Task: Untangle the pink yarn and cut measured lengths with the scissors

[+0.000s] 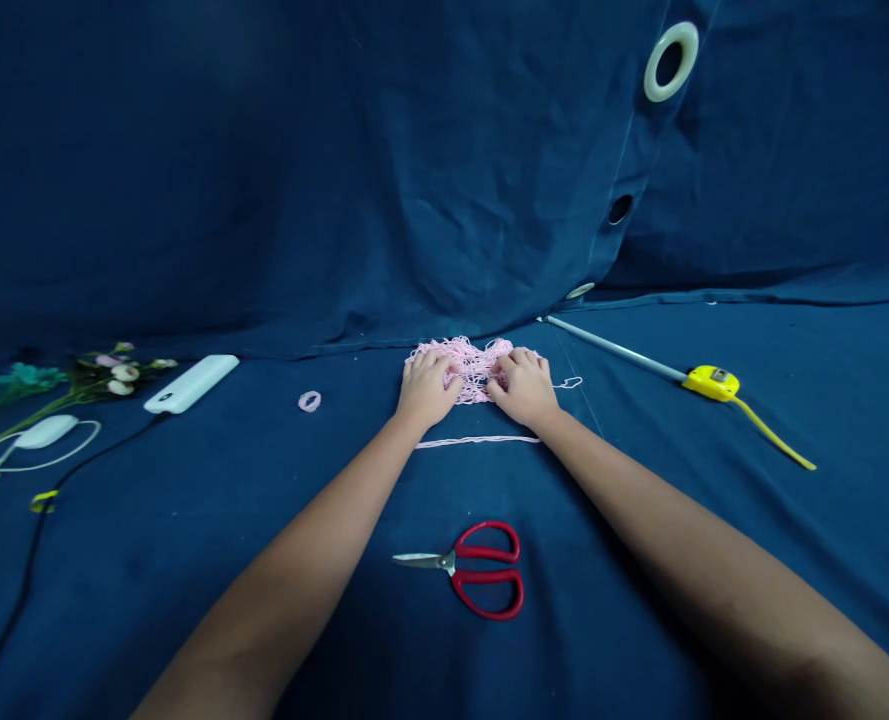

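A bunched mass of pink yarn (475,372), full of loose loops, lies on the blue cloth near the foot of the hanging cloth. My left hand (427,388) grips its left side, fingers curled over the top and thumb on the inner edge. On the right side my right hand (526,385) holds the same yarn, with its thumb turned inward. What lies under both palms is hidden. A loose yarn end (570,383) trails out to the right. Closer to me, several pink strands (478,440) stretch sideways between my wrists.
Red-handled scissors (487,568) lie between my forearms, blades pointing left. A small pink yarn ring (310,401) is at left, past it a white power bank (193,384), a cable (31,560) and artificial flowers (118,375). At right are a yellow tape measure (710,382) and grey rod (616,349).
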A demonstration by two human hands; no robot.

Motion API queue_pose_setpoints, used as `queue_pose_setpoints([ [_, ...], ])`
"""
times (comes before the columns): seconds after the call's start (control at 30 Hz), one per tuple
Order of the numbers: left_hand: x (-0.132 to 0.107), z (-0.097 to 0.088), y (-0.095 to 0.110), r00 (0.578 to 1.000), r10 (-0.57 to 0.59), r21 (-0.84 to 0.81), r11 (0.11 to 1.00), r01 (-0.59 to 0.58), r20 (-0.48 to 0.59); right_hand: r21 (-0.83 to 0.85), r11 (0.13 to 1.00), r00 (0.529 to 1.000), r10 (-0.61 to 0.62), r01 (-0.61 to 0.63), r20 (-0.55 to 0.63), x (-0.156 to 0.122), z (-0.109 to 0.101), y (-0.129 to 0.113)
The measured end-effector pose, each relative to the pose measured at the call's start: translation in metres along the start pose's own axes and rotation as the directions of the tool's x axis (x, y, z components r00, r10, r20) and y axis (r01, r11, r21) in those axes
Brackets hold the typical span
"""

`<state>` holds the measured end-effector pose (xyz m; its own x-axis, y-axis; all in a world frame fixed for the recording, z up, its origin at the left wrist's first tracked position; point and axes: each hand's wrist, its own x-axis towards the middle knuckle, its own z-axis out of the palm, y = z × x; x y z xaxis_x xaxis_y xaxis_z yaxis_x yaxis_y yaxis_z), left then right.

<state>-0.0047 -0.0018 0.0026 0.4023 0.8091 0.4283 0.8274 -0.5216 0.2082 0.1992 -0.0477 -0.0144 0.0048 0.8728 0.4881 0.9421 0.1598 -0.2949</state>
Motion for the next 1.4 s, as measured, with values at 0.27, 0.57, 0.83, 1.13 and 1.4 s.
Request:
queue_pose_setpoints([
  [0.27, 0.0045, -0.0002, -0.004, 0.971, 0.164, -0.144, 0.98, -0.14, 0.172, 0.062, 0.995, 0.991, -0.081, 0.074, 0.109, 0.0023, -0.001, 0.0039],
  [0.57, 0.0037, 0.0046, -0.0039, 0.997, -0.024, -0.021, 0.999, 0.026, 0.075, 0.05, 0.996, 0.994, -0.075, 0.071, 0.079, 0.0011, 0.0021, 0.0037],
  [0.83, 0.003, 0.003, -0.0034, 0.999, 0.048, -0.018, 0.999, -0.047, 0.024, 0.006, 0.999, 0.999, -0.036, 0.036, 0.004, 0.0003, 0.0008, 0.0014],
  [1.13, 0.0035, 0.0064, -0.0055, 0.998, 0.005, 0.03, 1.0, -0.007, 0.065, -0.012, 1.0, 0.999, 0.006, -0.005, 0.034, -0.0006, 0.0029, 0.0023],
  [1.4, 0.0045, 0.0047, -0.0045, 0.978, 0.122, -0.063, 0.992, -0.113, 0.168, 0.065, 0.99, 0.98, -0.132, 0.124, 0.149, 0.0009, 0.0053, 0.0058],
])
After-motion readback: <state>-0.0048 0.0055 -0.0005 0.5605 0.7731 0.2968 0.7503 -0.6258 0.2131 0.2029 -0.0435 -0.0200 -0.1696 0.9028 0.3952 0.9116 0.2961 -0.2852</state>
